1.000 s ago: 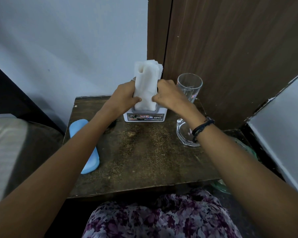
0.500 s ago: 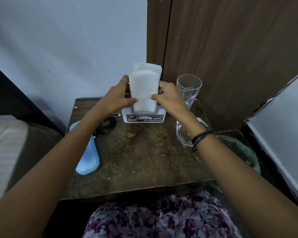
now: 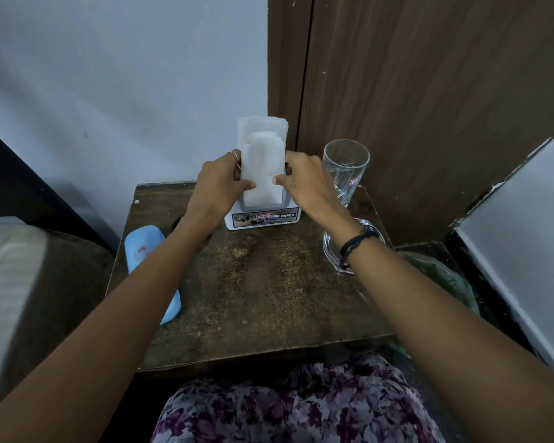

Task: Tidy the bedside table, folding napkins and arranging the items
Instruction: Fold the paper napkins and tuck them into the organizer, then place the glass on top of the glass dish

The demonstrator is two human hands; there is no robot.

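Note:
A stack of white folded napkins point(image 3: 262, 167) stands upright in a white napkin holder point(image 3: 263, 216) at the back of the dark wooden bedside table point(image 3: 256, 289). My left hand point(image 3: 216, 183) grips the stack's left side, thumb on its front. My right hand point(image 3: 304, 183) grips the right side the same way. A taller napkin rises behind the front ones.
A tall clear glass point(image 3: 346, 167) stands right of the holder, beside my right hand. A glass ashtray point(image 3: 336, 251) lies under my right wrist. A light blue case point(image 3: 141, 251) lies at the table's left edge. A bed is at left, a wooden door behind.
The napkin stack has sunk lower into the holder, and both hands have come down with it. The front napkins now sit below the taller one behind.

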